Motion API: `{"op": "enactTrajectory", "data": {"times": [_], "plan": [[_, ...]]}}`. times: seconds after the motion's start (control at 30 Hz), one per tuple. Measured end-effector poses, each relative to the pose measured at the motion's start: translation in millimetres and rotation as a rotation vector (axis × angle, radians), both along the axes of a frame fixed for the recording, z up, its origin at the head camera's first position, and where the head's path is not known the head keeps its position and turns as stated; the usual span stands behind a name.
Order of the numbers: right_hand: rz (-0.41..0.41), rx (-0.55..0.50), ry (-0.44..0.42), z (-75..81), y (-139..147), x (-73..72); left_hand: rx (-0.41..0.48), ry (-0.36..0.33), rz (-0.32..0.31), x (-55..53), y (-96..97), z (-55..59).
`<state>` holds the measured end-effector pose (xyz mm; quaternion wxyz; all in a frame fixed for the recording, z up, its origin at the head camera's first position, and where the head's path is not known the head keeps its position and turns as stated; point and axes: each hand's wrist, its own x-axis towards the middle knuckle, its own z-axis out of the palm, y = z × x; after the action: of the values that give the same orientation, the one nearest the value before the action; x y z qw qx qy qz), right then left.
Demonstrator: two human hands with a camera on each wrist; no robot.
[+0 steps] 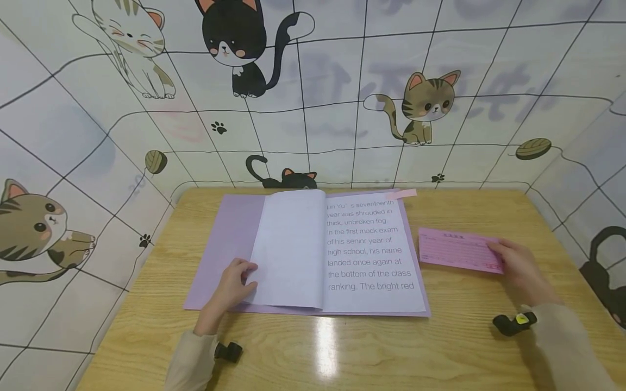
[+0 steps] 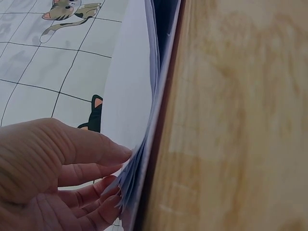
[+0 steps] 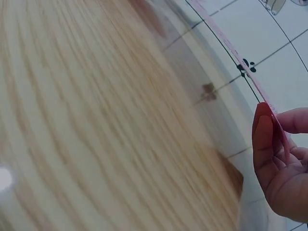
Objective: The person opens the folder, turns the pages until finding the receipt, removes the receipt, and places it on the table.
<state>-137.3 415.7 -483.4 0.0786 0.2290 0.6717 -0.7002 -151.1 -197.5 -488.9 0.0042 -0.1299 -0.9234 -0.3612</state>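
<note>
On the table lies an open booklet with a purple cover (image 1: 220, 239), its left page (image 1: 292, 244) blank and its right page (image 1: 369, 266) printed with large English text. At the left page's lower outer edge, my left hand (image 1: 231, 288) holds the pages. The left wrist view shows its thumb on top and the fingers at the fanned page edges (image 2: 129, 180). To the right of the booklet, my right hand (image 1: 520, 271) pinches the right end of a pink printed slip (image 1: 455, 251). In the right wrist view the slip (image 3: 231, 50) appears nearly edge-on between thumb and fingers.
A pale pink tab (image 1: 405, 194) sticks out from the booklet's top right corner. The wooden table (image 1: 274, 353) meets a wall covering (image 1: 337, 130) with cat drawings at the back and sides. Dark wrist cameras (image 1: 228, 352) sit on both wrists.
</note>
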Motion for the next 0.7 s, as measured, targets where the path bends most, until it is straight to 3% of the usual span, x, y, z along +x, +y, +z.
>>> {"op": "enactTrajectory", "data": {"times": [0.17, 0.4, 0.57, 0.7], "plan": [[0.007, 0.046, 0.015, 1.1, 10, 2.4, 0.002, 0.019, -0.006, 0.2, 0.4, 0.7], [0.099, 0.383, -0.011, 3.8, 12, -0.1, -0.015, -0.001, 0.004, -1.5, -0.9, -1.7], [0.119, 0.503, -0.030, 0.6, 11, -1.5, -0.019, -0.008, 0.000, -1.8, -1.6, -1.8], [0.148, 0.675, -0.009, -2.8, 9, -1.8, -0.013, -0.007, -0.004, -1.5, -1.3, -1.1]]}}
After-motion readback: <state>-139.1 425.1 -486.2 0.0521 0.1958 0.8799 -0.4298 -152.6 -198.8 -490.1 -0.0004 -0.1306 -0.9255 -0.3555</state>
